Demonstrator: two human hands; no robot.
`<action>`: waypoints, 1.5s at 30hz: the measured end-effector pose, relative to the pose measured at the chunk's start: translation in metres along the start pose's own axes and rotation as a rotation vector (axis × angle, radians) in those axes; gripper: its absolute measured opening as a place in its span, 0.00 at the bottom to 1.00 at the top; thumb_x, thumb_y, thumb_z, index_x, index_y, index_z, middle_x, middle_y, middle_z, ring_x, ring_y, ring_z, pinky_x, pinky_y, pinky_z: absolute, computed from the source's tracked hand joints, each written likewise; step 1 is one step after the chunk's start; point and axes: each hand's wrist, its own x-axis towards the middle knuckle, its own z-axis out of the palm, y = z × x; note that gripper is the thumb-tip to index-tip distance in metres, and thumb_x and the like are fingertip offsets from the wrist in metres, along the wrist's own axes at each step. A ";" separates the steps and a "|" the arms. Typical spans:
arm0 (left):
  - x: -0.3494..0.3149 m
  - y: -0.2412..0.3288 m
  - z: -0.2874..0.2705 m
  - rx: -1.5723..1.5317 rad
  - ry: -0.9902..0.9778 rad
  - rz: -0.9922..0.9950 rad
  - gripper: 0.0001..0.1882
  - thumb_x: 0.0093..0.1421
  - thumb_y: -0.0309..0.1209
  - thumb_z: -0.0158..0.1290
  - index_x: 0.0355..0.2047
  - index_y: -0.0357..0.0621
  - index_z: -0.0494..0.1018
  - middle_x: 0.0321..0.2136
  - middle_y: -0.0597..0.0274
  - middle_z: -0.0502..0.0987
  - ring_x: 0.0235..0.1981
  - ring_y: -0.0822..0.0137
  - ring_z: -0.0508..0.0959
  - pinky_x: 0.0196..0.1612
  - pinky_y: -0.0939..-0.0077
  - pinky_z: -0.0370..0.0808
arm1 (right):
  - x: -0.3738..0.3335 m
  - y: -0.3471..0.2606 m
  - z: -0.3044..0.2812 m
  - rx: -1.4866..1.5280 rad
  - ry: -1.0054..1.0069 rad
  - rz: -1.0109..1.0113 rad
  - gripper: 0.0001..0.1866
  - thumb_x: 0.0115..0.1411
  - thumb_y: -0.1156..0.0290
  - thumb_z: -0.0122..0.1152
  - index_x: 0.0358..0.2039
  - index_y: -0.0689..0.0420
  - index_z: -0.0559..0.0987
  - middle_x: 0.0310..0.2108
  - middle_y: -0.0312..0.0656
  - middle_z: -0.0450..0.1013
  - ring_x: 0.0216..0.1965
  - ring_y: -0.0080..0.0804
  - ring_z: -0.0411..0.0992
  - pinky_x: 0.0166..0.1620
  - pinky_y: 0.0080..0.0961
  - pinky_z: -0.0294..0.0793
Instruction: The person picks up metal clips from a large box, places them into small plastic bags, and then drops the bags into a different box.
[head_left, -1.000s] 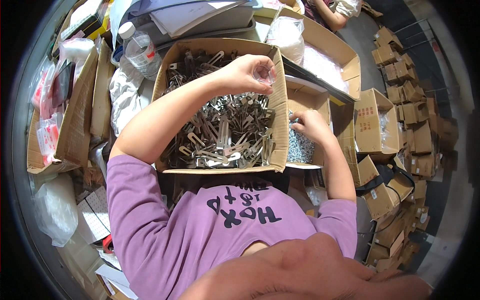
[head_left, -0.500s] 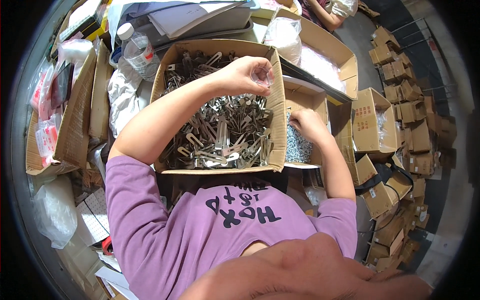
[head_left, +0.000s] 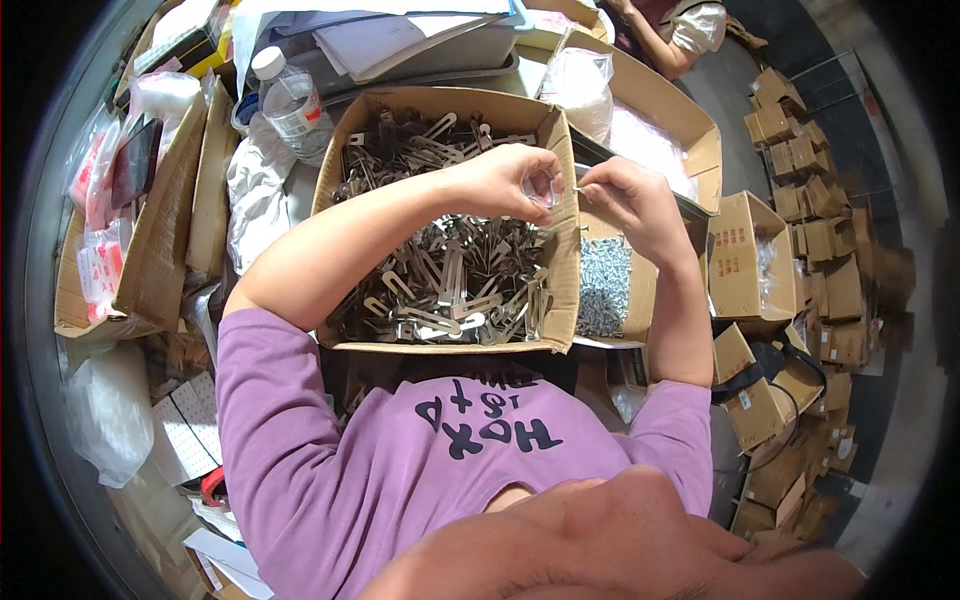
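Note:
My left hand [head_left: 508, 178] is closed round a small clear plastic bag [head_left: 542, 187], whose round mouth faces right. It hovers over a cardboard box [head_left: 567, 290] heaped with slotted metal brackets [head_left: 440, 275]. Just right of the bag, my right hand [head_left: 640, 205] pinches a small silvery screw [head_left: 577, 189], partly hidden by the fingertips. Below this hand, a shallower box [head_left: 640, 300] holds a pile of small silver screws [head_left: 605, 285].
A plastic bottle [head_left: 292, 110] and white cloth [head_left: 255, 190] stand left of the bracket box. Behind it is a grey bin [head_left: 420, 72] with papers. Cartons [head_left: 750, 250] are stacked to the right. Another person's arm [head_left: 655, 40] shows at the top.
My right hand has risen from the screw pile to beside the bag's mouth, with a screw between its fingers. My left hand still holds the bag, slightly lower and further right.

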 end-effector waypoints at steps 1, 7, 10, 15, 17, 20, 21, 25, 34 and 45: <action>0.000 -0.001 0.001 0.002 0.004 0.001 0.16 0.48 0.24 0.60 0.37 0.40 0.68 0.28 0.68 0.73 0.33 0.77 0.72 0.39 0.80 0.70 | 0.004 -0.002 0.001 -0.033 0.010 -0.040 0.06 0.54 0.74 0.60 0.31 0.61 0.77 0.26 0.43 0.72 0.26 0.34 0.70 0.31 0.26 0.69; -0.006 0.004 -0.001 -0.110 0.016 -0.009 0.18 0.48 0.26 0.61 0.40 0.41 0.69 0.29 0.70 0.72 0.33 0.77 0.72 0.42 0.80 0.72 | 0.033 -0.009 0.015 0.070 0.014 -0.134 0.08 0.53 0.76 0.61 0.35 0.59 0.78 0.29 0.43 0.75 0.31 0.32 0.74 0.35 0.24 0.73; -0.003 0.003 -0.002 -0.186 0.027 0.018 0.17 0.48 0.25 0.62 0.38 0.42 0.69 0.28 0.71 0.72 0.32 0.79 0.71 0.39 0.82 0.71 | 0.060 0.027 0.002 0.083 0.214 0.016 0.09 0.56 0.74 0.57 0.37 0.62 0.78 0.30 0.41 0.76 0.31 0.26 0.73 0.38 0.21 0.71; 0.000 -0.002 -0.008 -0.244 0.040 -0.015 0.15 0.48 0.25 0.62 0.35 0.41 0.69 0.27 0.70 0.71 0.31 0.80 0.70 0.37 0.84 0.70 | 0.130 0.100 -0.001 -0.365 0.268 -0.031 0.10 0.55 0.71 0.55 0.36 0.57 0.80 0.34 0.49 0.75 0.37 0.45 0.74 0.42 0.34 0.73; -0.001 -0.002 -0.011 -0.216 0.056 -0.020 0.15 0.48 0.24 0.62 0.35 0.41 0.69 0.26 0.70 0.71 0.30 0.80 0.70 0.37 0.84 0.70 | 0.146 0.098 0.002 -0.647 -0.053 0.229 0.11 0.53 0.74 0.53 0.36 0.56 0.80 0.36 0.51 0.75 0.40 0.47 0.74 0.45 0.37 0.72; 0.001 -0.005 -0.015 -0.195 0.103 0.001 0.16 0.47 0.24 0.63 0.35 0.40 0.69 0.26 0.71 0.70 0.30 0.80 0.70 0.36 0.84 0.70 | 0.161 0.107 0.012 -0.805 -0.189 0.195 0.09 0.50 0.75 0.53 0.32 0.58 0.79 0.35 0.55 0.74 0.40 0.49 0.74 0.44 0.40 0.72; 0.001 -0.005 -0.017 -0.191 0.108 0.003 0.16 0.47 0.24 0.63 0.35 0.40 0.69 0.26 0.71 0.70 0.30 0.80 0.70 0.36 0.84 0.70 | 0.163 0.106 0.013 -0.806 -0.186 0.189 0.09 0.50 0.75 0.53 0.32 0.58 0.79 0.35 0.55 0.74 0.40 0.49 0.74 0.44 0.40 0.72; 0.001 -0.004 -0.020 -0.274 0.119 -0.003 0.16 0.47 0.23 0.63 0.35 0.40 0.69 0.26 0.71 0.70 0.30 0.80 0.70 0.36 0.85 0.69 | 0.161 0.097 0.016 -0.888 -0.166 0.267 0.12 0.54 0.75 0.46 0.33 0.58 0.79 0.39 0.54 0.74 0.42 0.49 0.74 0.44 0.42 0.73; 0.001 0.001 -0.020 -0.264 0.128 0.009 0.16 0.47 0.23 0.62 0.35 0.40 0.70 0.26 0.71 0.71 0.30 0.80 0.70 0.36 0.85 0.69 | 0.134 0.105 -0.002 -0.600 0.185 0.158 0.09 0.52 0.68 0.58 0.34 0.51 0.80 0.33 0.49 0.75 0.37 0.47 0.74 0.41 0.39 0.72; 0.001 -0.004 -0.019 -0.306 0.152 0.029 0.16 0.48 0.24 0.62 0.37 0.41 0.70 0.30 0.70 0.72 0.34 0.79 0.70 0.41 0.82 0.70 | 0.062 0.022 0.012 0.679 0.057 0.094 0.10 0.55 0.80 0.58 0.38 0.67 0.77 0.34 0.40 0.76 0.34 0.20 0.72 0.41 0.18 0.72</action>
